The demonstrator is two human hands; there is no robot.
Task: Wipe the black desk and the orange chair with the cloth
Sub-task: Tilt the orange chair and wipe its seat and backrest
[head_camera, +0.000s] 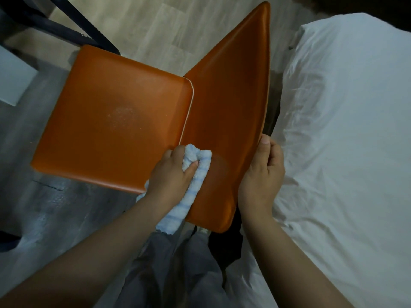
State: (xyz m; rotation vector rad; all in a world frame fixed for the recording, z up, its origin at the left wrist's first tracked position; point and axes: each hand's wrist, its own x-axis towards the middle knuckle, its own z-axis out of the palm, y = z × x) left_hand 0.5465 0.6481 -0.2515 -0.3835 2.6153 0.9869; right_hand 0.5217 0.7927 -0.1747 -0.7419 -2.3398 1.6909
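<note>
The orange chair (111, 121) fills the middle of the head view, its seat to the left and its backrest (233, 96) rising to the right. My left hand (171, 176) is shut on a light blue and white cloth (195, 178) and presses it against the lower near part of the backrest's front face. My right hand (262, 174) grips the backrest's near top edge, thumb on the front, fingers behind. A pale worn patch shows in the seat's centre. The black desk's legs (73, 25) stand at the top left.
A bed with a white sheet (344, 130) runs along the right side, close behind the backrest. Pale wood floor (166, 30) lies beyond the chair, grey floor (55, 207) to the left. A white box (13, 81) sits at the left edge. My grey trousers (178, 274) are below.
</note>
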